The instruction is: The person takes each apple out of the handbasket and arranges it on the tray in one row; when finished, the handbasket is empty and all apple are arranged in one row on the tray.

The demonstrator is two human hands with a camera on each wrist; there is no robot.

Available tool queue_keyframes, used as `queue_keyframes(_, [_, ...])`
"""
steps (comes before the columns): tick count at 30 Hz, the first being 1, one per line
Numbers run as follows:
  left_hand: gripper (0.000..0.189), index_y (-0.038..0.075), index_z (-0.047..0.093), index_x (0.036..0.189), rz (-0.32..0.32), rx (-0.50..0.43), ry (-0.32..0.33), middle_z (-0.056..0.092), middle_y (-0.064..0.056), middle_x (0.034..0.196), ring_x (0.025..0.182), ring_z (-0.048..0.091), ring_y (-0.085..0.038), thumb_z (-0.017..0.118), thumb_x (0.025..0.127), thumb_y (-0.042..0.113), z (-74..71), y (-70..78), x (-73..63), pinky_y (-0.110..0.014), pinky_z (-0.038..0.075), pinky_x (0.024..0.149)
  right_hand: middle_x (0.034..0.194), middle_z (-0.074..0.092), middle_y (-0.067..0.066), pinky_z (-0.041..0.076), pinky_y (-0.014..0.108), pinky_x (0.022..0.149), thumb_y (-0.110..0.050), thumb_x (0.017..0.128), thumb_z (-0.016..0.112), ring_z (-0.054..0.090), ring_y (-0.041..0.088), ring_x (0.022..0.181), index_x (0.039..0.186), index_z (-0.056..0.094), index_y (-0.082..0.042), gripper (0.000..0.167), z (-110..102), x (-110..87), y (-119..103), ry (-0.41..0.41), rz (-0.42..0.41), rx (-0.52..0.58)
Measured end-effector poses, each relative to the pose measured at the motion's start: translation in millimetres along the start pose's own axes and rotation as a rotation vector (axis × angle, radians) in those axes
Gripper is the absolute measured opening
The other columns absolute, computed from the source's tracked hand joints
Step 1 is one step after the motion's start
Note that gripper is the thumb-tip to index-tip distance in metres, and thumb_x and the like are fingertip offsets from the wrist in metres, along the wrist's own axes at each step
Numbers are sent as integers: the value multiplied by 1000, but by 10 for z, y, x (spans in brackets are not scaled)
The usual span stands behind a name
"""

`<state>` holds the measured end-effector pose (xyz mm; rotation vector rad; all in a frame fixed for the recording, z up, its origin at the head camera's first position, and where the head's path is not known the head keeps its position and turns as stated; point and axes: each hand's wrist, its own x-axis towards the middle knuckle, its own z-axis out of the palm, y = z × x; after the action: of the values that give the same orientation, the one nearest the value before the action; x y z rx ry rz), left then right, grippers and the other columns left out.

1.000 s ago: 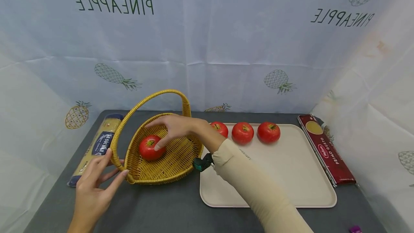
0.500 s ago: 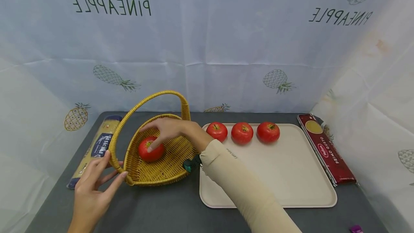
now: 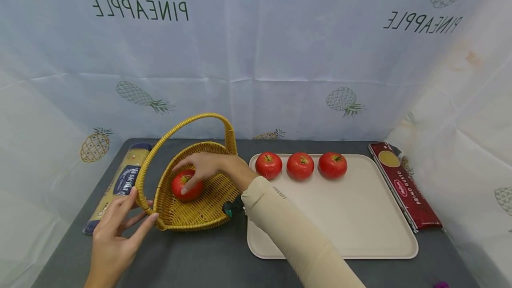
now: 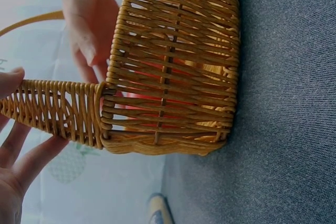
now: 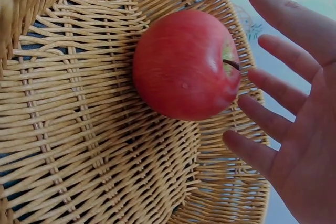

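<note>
A yellow wicker basket [image 3: 208, 206] stands at the left of the table, its tall handle [image 3: 182, 129] arching over it. My left hand [image 3: 113, 240] pinches the near foot of that handle between thumb and fingers, also visible in the left wrist view. Inside the basket lies one red apple [image 5: 181, 66] with a short stem. Over it reaches my right hand [image 3: 206, 164], fingers spread and thumb overlapping the apple in the head view. The right wrist view shows these fingers [image 5: 281, 90] loosely extended beside the stem end, not curled round the apple.
Three red apples [image 3: 300, 166] line the back of a beige tray [image 3: 340, 217] right of the basket. A pasta packet [image 3: 126, 179] lies left of the basket, and a dark red packet [image 3: 404, 188] lies along the tray's right side. Behind the table hangs a pineapple-print curtain [image 3: 280, 57].
My right hand has moved a little left and down over the apple in the basket, uncovering the leftmost apple on the tray. The left hand keeps its hold on the handle.
</note>
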<state>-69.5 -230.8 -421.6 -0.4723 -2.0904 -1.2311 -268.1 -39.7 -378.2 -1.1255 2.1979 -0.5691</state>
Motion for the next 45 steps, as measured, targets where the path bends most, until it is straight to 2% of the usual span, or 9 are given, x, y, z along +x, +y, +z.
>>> queue_keyframes(5, [69, -10, 47, 146, 6, -12, -1, 57, 10, 122, 112, 63, 2, 77, 89, 15, 2, -6, -5, -7, 57, 88, 160, 44, -5, 47, 28, 120, -46, 88, 79, 42, 16, 149, 153, 49, -29, 73, 53, 25, 17, -4, -2, -9])
queue_keyframes(11, [70, -10, 47, 146, 3, -12, 1, 57, 10, 123, 112, 63, 2, 78, 87, 12, 6, -10, -8, -6, 57, 88, 154, 51, -3, 51, 23, 112, -43, 90, 78, 51, 13, 139, 150, 54, -26, 66, 92, 37, 50, -15, -27, -8])
queue_keyframes(15, [70, -10, 47, 146, 15, -17, 2, 57, 9, 123, 112, 63, 2, 78, 87, 7, 10, -21, -8, -7, 57, 89, 156, 47, -3, 49, 24, 113, -43, 90, 78, 46, 13, 141, 146, 58, -27, 62, 103, 40, 59, -27, -26, -20])
queue_keyframes(21, [69, -11, 47, 146, 27, -21, 1, 57, 10, 123, 112, 63, 2, 77, 88, 11, 17, -19, -8, -7, 57, 89, 157, 43, 0, 48, 26, 115, -43, 89, 79, 41, 15, 143, 145, 60, -27, 61, 118, 47, 83, -41, -15, -56])
queue_keyframes(28, [69, -10, 47, 146, 32, -16, 2, 57, 10, 123, 113, 63, 3, 76, 90, 19, 14, -30, -3, -7, 57, 89, 144, 51, 0, 53, 24, 102, -36, 87, 83, 46, 13, 129, 133, 68, -26, 50, 137, 42, 105, -38, -21, -28])
queue_keyframes(32, [69, -10, 47, 146, 29, -16, 2, 57, 9, 123, 112, 64, 2, 77, 89, 13, 12, -32, -4, -8, 57, 89, 139, 55, -1, 55, 20, 94, -28, 88, 83, 50, 13, 126, 131, 69, -25, 46, 124, 10, 108, -65, -14, -3])
queue_keyframes(37, [69, -10, 47, 146, 26, -20, 3, 57, 9, 122, 112, 65, 2, 78, 87, 10, 10, -31, -8, -8, 57, 89, 138, 60, 0, 55, 18, 92, -20, 88, 82, 53, 11, 120, 135, 68, -20, 50, 85, -33, 109, -113, -23, 29])
queue_keyframes(45, [70, -10, 47, 146, 23, -25, 5, 58, 9, 122, 112, 65, 3, 80, 84, 0, 13, -25, -2, -8, 57, 89, 135, 58, -1, 57, 19, 88, -18, 85, 83, 51, 10, 117, 135, 67, -23, 52, 72, -76, 119, -147, 26, 101])
